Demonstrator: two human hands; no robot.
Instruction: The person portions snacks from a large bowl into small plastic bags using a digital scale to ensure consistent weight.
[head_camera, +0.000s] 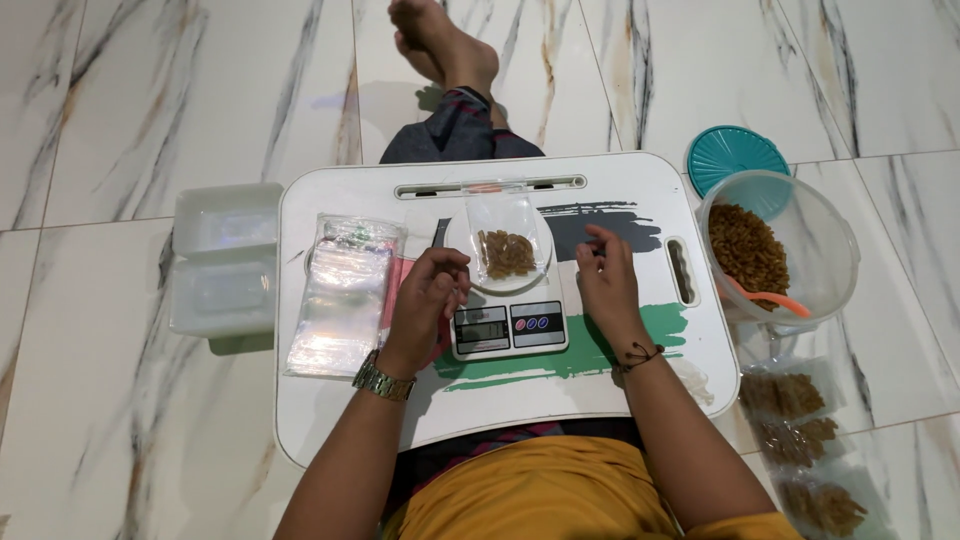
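A clear plastic bag (508, 232) lies flat on the round white pan of a digital kitchen scale (508, 325), its long axis running away from the person with the mouth at the far end. A small heap of brown, ridged pasta pieces (507, 253) sits in its near half. The scale stands at the centre of a white lap surface (640, 180) with rounded corners.

The left hand (432, 295) rests just beside the pan's left edge, fingers curled inward; whether its grip contains anything cannot be told. The right hand (607, 280) hovers beside the pan's right edge, fingertips pinched loosely, holding nothing visible.

A stack of glossy empty bags (340, 300) lies left of the scale. A translucent tub (800, 220) of pasta stands on the floor, right.
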